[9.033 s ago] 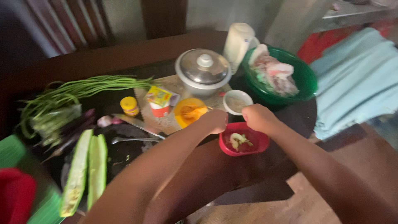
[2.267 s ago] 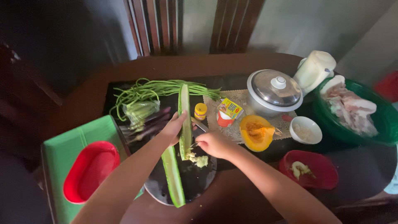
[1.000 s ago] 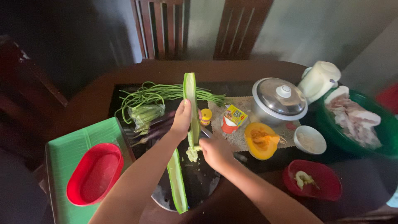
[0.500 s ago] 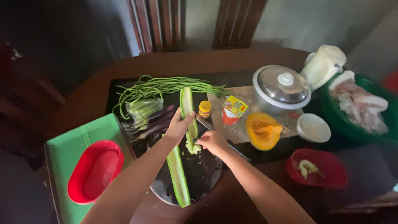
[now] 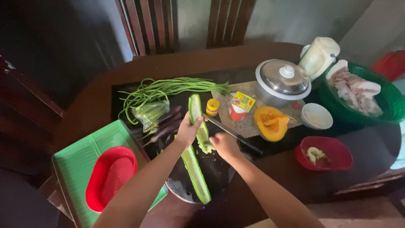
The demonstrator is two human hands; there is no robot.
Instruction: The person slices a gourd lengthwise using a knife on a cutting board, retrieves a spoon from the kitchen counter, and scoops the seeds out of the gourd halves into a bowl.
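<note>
One big dark wooden table (image 5: 105, 90) fills most of the view, with two chair backs (image 5: 185, 21) up at 12 o'clock, both cut off by the top edge. One green tray (image 5: 80, 158) sits at 8 o'clock with one red oval dish (image 5: 109, 177) on it, and one green basin (image 5: 388, 103) of pale raw meat at 2 o'clock runs off the right edge. There's one lidded metal pot (image 5: 283, 82), one cream jug (image 5: 319, 57) just behind it, one round dark board (image 5: 215, 173) dead centre, and one bundle of long green beans (image 5: 168, 87) at 11 o'clock. Two gourd halves: one half (image 5: 196, 112) is tilted up and gripped in the left hand (image 5: 188, 128), fingers wrapped round its middle, and the other half (image 5: 196, 174) lies flat on the board, pointing to 6 o'clock. The right hand (image 5: 225, 145) is curled tight at the held half's lower end where the pale seed pulp (image 5: 206, 147) hangs; it's closed around something, but I can't make out what. One knife (image 5: 232, 135) lies just past it. Also one cut squash (image 5: 272, 122), one red bowl (image 5: 327, 154) with scraps, one white bowl (image 5: 317, 116), one yellow-lidded jar (image 5: 212, 107) and one small carton (image 5: 239, 105). The dark purple things by the beans are too murky to identify.
</note>
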